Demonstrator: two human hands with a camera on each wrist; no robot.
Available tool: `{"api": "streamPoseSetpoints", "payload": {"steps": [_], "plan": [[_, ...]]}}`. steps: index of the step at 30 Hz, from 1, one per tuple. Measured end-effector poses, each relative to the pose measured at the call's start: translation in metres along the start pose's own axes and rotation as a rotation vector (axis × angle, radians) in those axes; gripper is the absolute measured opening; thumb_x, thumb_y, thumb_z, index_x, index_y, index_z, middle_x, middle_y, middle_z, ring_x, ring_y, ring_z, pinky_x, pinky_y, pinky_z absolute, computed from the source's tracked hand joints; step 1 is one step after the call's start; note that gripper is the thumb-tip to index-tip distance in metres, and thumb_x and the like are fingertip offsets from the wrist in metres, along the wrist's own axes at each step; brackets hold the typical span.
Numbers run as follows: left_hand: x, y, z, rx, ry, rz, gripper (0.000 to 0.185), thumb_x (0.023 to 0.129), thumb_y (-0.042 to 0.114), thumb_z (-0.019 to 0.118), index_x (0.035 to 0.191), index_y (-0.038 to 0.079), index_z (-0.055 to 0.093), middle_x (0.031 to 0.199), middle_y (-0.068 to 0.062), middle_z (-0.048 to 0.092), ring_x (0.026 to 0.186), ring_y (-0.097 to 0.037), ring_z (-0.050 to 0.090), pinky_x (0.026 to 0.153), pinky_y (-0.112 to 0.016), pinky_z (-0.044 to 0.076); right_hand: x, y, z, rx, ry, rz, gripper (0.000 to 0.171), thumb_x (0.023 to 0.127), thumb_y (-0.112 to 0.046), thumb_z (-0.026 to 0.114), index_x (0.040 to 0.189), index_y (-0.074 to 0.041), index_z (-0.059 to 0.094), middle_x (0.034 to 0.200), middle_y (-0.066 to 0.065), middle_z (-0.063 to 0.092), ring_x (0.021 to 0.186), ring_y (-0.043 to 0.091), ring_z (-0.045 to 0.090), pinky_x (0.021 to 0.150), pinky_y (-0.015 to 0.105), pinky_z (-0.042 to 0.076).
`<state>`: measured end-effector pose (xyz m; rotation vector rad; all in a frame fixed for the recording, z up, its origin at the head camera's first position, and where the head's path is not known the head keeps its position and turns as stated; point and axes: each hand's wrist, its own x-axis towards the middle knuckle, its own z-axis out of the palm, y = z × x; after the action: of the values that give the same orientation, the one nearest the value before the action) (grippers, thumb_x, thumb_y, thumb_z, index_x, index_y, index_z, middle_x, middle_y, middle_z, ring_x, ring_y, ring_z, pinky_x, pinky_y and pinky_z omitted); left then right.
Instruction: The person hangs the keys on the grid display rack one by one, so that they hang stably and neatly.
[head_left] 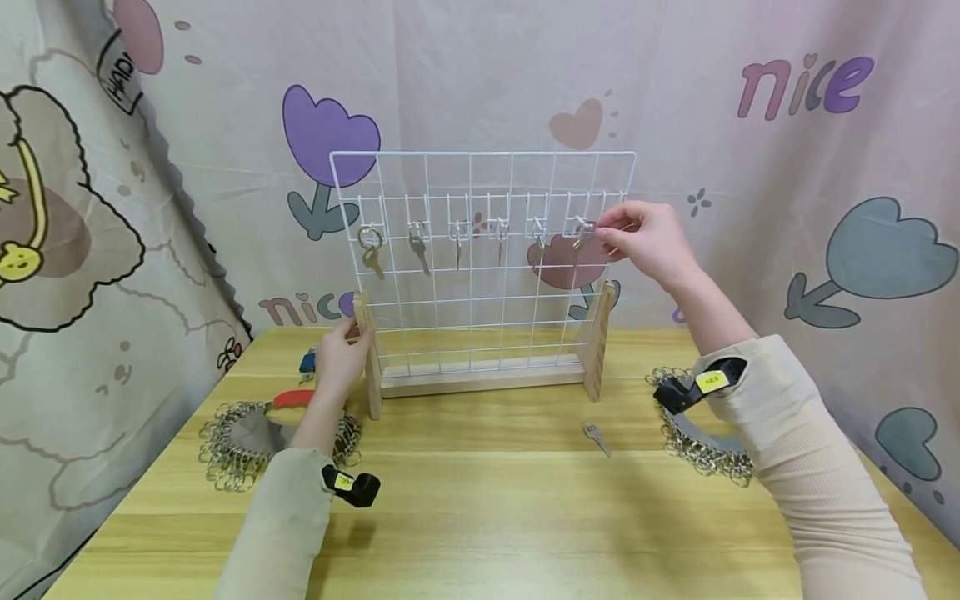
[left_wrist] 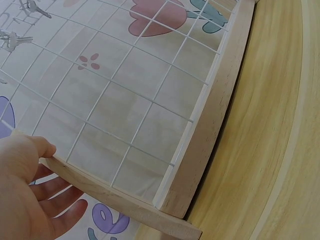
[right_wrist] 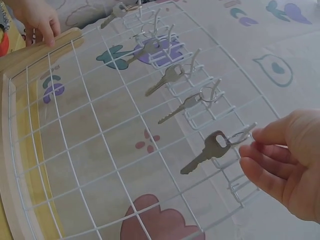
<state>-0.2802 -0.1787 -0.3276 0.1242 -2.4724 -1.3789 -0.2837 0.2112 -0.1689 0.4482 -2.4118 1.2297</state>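
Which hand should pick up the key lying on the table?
Probably the right hand. The loose key lies on the table on that side, and the left hand is holding the rack's wooden post.

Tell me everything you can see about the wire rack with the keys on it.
The rack is a white wire grid, upright, set in a pale wooden base with two side posts, standing on the wooden table before a printed curtain. A row of white hooks near its top carries six keys. The left hand grips the left post; the right hand pinches the ring of the rightmost key at its hook.
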Motion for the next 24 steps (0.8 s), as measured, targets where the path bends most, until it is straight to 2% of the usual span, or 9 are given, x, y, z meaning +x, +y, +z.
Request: {"api": "streamPoseSetpoints", "payload": {"steps": [7,12,15,20,24], "plan": [[-0.001,0.002,-0.001,-0.004,-0.007,-0.001,0.049,0.096,0.027,0.049,0.137,0.001,0.043,0.128,-0.022,0.052,0.117,-0.038,0.05,0.095,-0.049,0.041,-0.007,0.002,-0.003,0.016,-0.044,-0.033,0.021,0.088,-0.011,0.063,0.101,0.005,0.063,0.083,0.012,0.063,0.07,0.015,0.06,0.063,0.019,0.052],[0.0,0.002,-0.001,-0.001,-0.001,0.007,0.049,0.096,0.027,0.049,0.137,0.001,0.043,0.127,-0.022,0.052,0.115,-0.038,0.051,0.095,-0.049,0.041,-0.019,0.007,-0.002,0.028,-0.089,-0.05,0.019,0.089,-0.009,0.062,0.1,0.005,0.063,0.086,0.016,0.063,0.074,0.021,0.061,0.064,0.022,0.053],[0.0,0.002,-0.001,-0.006,0.0,0.007,0.048,0.096,0.027,0.049,0.136,0.002,0.044,0.127,-0.022,0.053,0.115,-0.038,0.051,0.095,-0.049,0.041,-0.027,0.012,-0.001,0.03,-0.122,-0.051,0.019,0.089,-0.007,0.062,0.101,0.007,0.062,0.086,0.017,0.064,0.071,0.018,0.062,0.064,0.023,0.053],[0.0,0.001,-0.001,-0.01,-0.001,0.004,0.047,0.096,0.026,0.049,0.137,0.001,0.044,0.127,-0.022,0.052,0.115,-0.038,0.051,0.095,-0.049,0.041,-0.045,0.028,-0.001,0.046,-0.17,-0.018,0.021,0.089,-0.006,0.061,0.103,0.009,0.061,0.086,0.018,0.065,0.069,0.009,0.062,0.065,0.024,0.053],[0.0,0.001,0.0,-0.01,0.005,0.01,0.047,0.096,0.025,0.049,0.136,0.0,0.044,0.126,-0.023,0.053,0.114,-0.038,0.052,0.094,-0.049,0.042,-0.059,0.049,0.003,0.052,-0.197,0.043,0.022,0.089,-0.006,0.061,0.104,0.01,0.06,0.086,0.013,0.065,0.071,0.012,0.063,0.066,0.025,0.054]]}}
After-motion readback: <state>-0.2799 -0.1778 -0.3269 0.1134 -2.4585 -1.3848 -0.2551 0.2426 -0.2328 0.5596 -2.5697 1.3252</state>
